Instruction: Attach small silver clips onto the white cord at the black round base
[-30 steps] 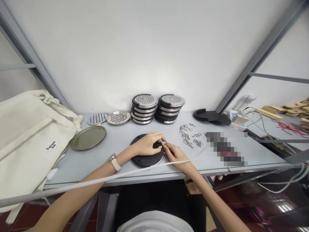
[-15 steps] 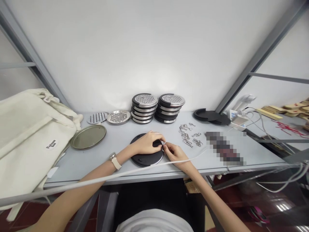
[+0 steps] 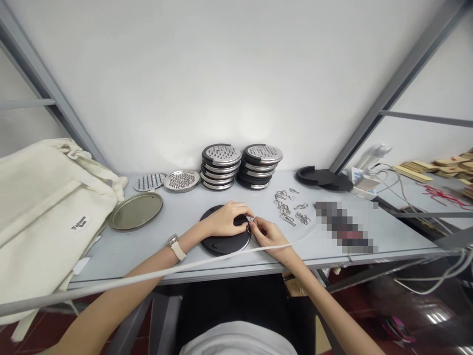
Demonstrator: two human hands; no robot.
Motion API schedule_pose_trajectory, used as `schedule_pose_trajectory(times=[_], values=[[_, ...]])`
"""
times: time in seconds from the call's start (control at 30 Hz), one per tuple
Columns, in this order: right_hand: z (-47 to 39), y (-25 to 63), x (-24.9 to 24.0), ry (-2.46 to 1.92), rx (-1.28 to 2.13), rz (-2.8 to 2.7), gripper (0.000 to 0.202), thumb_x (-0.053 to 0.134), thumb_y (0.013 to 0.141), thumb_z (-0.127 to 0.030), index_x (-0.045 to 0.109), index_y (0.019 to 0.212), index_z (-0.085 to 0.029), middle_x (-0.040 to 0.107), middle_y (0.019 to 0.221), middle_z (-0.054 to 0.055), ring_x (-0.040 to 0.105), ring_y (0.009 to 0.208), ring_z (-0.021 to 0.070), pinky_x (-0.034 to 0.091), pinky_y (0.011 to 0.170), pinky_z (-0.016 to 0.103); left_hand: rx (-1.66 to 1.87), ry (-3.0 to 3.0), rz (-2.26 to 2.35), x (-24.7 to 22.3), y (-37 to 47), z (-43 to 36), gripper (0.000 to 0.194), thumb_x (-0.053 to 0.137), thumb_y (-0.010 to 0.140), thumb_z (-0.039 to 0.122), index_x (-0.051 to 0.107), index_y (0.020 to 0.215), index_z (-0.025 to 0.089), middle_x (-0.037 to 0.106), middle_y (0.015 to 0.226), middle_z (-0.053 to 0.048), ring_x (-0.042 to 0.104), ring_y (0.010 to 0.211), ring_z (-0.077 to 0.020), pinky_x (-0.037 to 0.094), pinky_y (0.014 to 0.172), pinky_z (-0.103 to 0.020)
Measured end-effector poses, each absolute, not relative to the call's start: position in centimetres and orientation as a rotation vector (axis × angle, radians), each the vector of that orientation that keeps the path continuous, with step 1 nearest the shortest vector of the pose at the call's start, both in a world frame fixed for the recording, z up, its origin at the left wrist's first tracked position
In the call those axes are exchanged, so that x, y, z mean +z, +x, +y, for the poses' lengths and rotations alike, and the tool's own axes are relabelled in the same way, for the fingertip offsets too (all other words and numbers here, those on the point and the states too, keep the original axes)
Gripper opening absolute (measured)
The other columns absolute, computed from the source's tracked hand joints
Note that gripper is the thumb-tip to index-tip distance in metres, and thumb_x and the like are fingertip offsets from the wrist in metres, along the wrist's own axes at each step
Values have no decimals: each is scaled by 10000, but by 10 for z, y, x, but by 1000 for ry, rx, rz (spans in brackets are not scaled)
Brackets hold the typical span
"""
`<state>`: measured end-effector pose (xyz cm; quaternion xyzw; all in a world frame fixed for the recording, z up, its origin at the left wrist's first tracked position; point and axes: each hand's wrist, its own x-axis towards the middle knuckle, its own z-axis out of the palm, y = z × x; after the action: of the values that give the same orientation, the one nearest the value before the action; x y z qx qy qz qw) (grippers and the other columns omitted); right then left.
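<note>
A round black disc [image 3: 225, 244] with a thin silvery edge lies flat on the table before me. My left hand [image 3: 229, 218] rests across its upper part, fingers curled over the right edge and thumb bent toward them. At that same edge my right hand [image 3: 264, 231] pinches a small shiny metal ring [image 3: 249, 229]; the fingers partly hide it, and whether it is fixed to the disc I cannot tell. Loose metal clips [image 3: 284, 209] lie to the right of my hands. Behind the disc stand two stacks of round graters, a left stack [image 3: 221, 167] and a right stack [image 3: 260, 166].
Toward the left are two loose grater plates, one flat [image 3: 149, 182] and one rimmed [image 3: 182, 181], an olive round lid [image 3: 136, 211] and a cream bag [image 3: 48, 207]. Black curved holders [image 3: 323, 178] lie at the back right. A white cable [image 3: 221, 256] crosses in front of my forearms.
Both hands stay at the disc's right edge with almost no movement. The small metal ring shows a little more clearly beneath my right fingertips. The view has shifted very slightly.
</note>
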<state>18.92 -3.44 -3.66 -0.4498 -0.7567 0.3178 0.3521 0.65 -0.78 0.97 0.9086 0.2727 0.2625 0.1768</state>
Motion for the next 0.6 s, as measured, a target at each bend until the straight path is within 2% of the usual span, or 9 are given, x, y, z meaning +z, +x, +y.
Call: schedule_pose_trajectory(times=[0.13, 0.3, 0.6], values=[[-35, 189, -36, -1169, 840, -1965, 265, 458, 848, -344, 376, 644, -196, 336, 541, -60, 316, 511, 88, 278, 487, 220, 742, 2565, 751, 11, 5, -8, 224, 540, 787, 121, 592, 996, 182, 636, 974, -38, 570, 945, -182, 397, 907, -318], [-38, 189, -31, -1202, 785, -2023, 220, 429, 834, -285, 361, 642, -201, 338, 550, -59, 328, 508, 92, 274, 493, 221, 774, 2559, 750, 11, 5, -9, 258, 556, 763, 96, 562, 1004, 188, 632, 1000, -28, 566, 974, -177, 392, 926, -313], [-42, 187, -33, -1279, 396, -2173, 193, 344, 865, -234, 401, 684, -205, 493, 620, 3, 463, 573, 145, 338, 573, 256, 779, 2515, 753, 10, 4, -10, 351, 563, 758, 103, 502, 1089, 202, 620, 1007, -36, 575, 974, -183, 401, 929, -331]])
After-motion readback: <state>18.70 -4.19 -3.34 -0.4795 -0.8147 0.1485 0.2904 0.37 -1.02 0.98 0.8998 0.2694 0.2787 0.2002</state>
